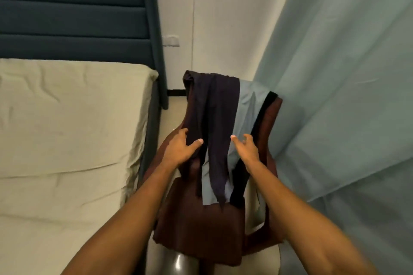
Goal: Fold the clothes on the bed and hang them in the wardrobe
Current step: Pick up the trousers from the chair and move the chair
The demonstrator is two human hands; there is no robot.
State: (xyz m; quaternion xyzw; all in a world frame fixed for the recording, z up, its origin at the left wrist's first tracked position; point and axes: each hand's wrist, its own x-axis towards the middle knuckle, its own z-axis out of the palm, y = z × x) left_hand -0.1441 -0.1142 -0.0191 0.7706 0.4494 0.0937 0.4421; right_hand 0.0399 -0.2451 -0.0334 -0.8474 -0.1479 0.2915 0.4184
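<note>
A stack of clothes hangs in front of me beside the bed: a dark brown garment underneath, a dark navy piece on top, a light blue piece and a black strip at the right. My left hand grips the left edge of the brown and navy cloth. My right hand holds the light blue piece near its right side, fingers curled on it. What carries the stack from below is hidden.
The bed with a wrinkled cream sheet lies at the left, with a dark teal padded headboard behind it. A pale blue curtain fills the right. A white wall with a switch stands behind. Glossy floor shows below.
</note>
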